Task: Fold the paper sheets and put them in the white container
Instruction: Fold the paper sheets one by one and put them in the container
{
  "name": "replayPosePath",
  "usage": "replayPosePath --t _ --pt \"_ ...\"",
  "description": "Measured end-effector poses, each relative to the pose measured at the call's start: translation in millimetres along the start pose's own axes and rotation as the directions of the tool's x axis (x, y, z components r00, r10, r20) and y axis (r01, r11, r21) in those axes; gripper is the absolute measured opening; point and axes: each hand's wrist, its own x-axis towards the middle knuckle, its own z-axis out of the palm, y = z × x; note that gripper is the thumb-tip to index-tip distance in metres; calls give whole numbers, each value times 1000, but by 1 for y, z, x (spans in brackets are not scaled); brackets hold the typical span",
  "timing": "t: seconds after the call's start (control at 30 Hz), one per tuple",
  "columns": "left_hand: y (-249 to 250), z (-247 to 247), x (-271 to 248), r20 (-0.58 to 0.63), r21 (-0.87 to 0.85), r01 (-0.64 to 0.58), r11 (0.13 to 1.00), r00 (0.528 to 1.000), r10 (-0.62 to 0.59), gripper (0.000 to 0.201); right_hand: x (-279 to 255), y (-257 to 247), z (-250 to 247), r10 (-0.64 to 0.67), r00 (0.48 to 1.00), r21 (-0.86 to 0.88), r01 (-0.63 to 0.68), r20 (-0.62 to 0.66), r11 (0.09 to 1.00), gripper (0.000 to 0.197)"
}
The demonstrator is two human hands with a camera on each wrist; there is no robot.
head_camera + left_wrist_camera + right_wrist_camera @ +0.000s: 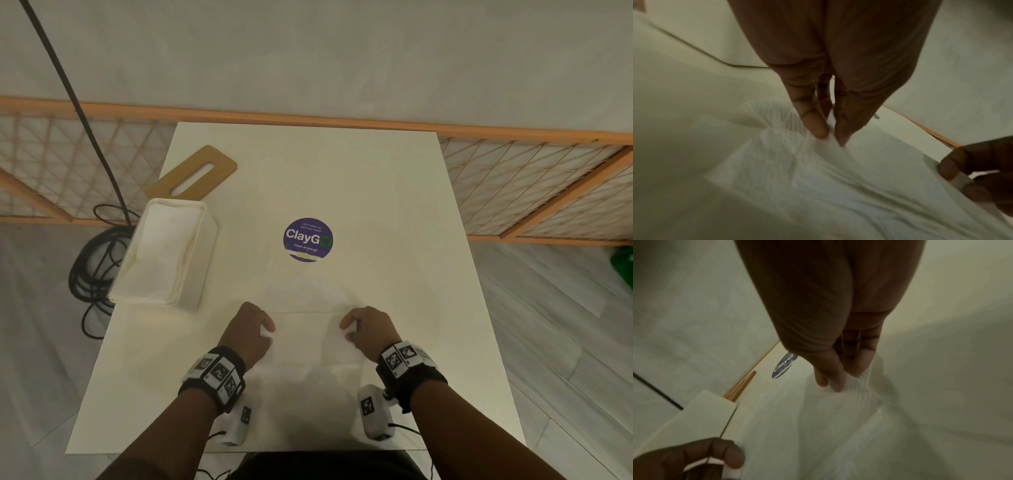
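A thin white paper sheet (305,342) lies on the white table, near its front edge. My left hand (251,329) pinches the sheet's left side between thumb and fingertips (818,128), lifting and creasing the sheet (818,186). My right hand (368,329) pinches the right side the same way, as the right wrist view shows at its fingertips (835,382) on the sheet (818,426). The white container (164,253) stands at the table's left, lined with white paper, about a hand's length from my left hand.
A tan wooden board with a slot (195,178) lies behind the container. A round purple ClayGo sticker (307,239) marks the table's middle. Black cable coils (92,267) lie on the floor left of the table (428,240). A wooden lattice screen (513,178) stands behind.
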Motion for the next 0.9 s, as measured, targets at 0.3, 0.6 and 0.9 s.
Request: replayPosePath --t 0.3,0.6,0.9 --pt "56 6 7 177 431 -310 847 950 257 62 28 -29 -1 103 978 -28 -110 -179 994 54" --pt "72 17 15 299 595 -310 741 942 154 64 45 -27 -15 93 988 17 -92 -126 996 7" --pt "80 3 20 359 405 -291 867 923 142 41 42 -21 -40 35 978 181 3 -206 983 9"
